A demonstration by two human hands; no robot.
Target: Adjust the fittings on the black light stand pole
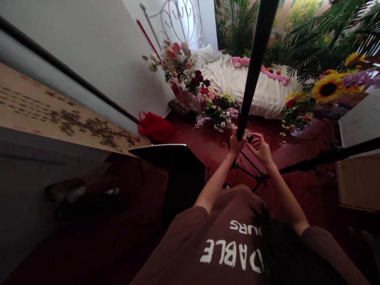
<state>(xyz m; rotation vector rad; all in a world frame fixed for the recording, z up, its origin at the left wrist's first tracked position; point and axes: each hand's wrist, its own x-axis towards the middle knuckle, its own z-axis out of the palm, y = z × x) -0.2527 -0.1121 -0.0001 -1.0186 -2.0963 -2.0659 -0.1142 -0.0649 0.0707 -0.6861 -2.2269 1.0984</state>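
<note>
A black stand pole (252, 67) rises from the middle of the view towards the top edge. My left hand (236, 143) is wrapped round its lower part. Just to the right, my right hand (259, 148) has its fingers bent around a small black knob (249, 138) on the side of the pole. Thin black tripod legs (248, 171) spread over the red floor below my hands.
A black chair (184, 174) stands left of my arms, with a red bag (156, 126) behind it. Flower bunches (221, 109) and a bed with a cream cover (222, 75) lie ahead. Another black pole (350, 152) crosses at right; sunflowers (328, 88) stand beyond it.
</note>
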